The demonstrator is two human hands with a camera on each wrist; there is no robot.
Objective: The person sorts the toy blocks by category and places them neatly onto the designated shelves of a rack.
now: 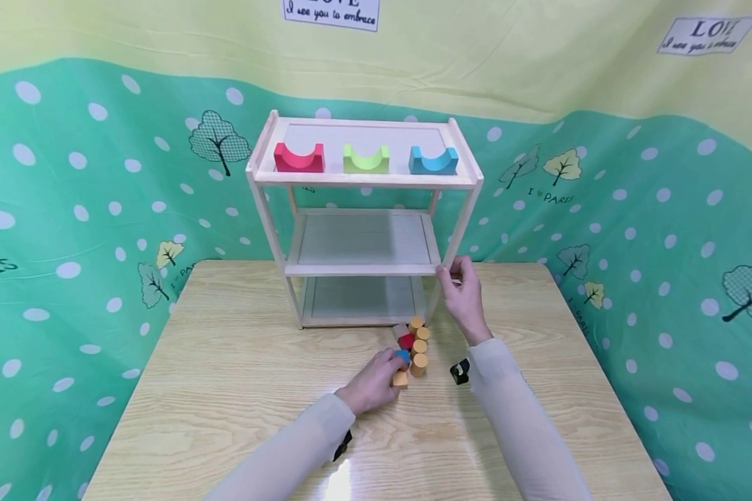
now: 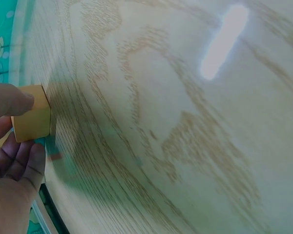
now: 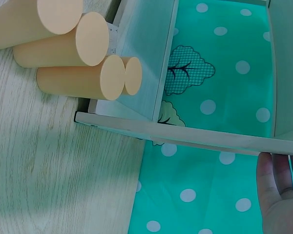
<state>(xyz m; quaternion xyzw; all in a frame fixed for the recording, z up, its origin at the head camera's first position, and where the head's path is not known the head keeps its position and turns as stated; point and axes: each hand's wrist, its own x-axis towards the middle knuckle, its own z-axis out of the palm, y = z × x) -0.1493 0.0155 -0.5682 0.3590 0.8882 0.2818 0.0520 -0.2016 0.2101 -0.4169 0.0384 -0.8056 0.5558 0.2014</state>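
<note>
At the lower right corner of the right wrist view, the right hand reaches its fingers up to the edge of a pale wooden post, meeting it along its lower side. The post slants across the picture and belongs to a rack, with one shelf board left of centre and another at the right edge. Four tan cylinders cluster at upper left beside the rack, their round ends facing right (the smallest-looking one is partly hidden by its neighbour). The wood-grained desk fills the lower left. Green cloth with pale dots shows beyond, printed with a checkered tree and a lighter tree.
</note>
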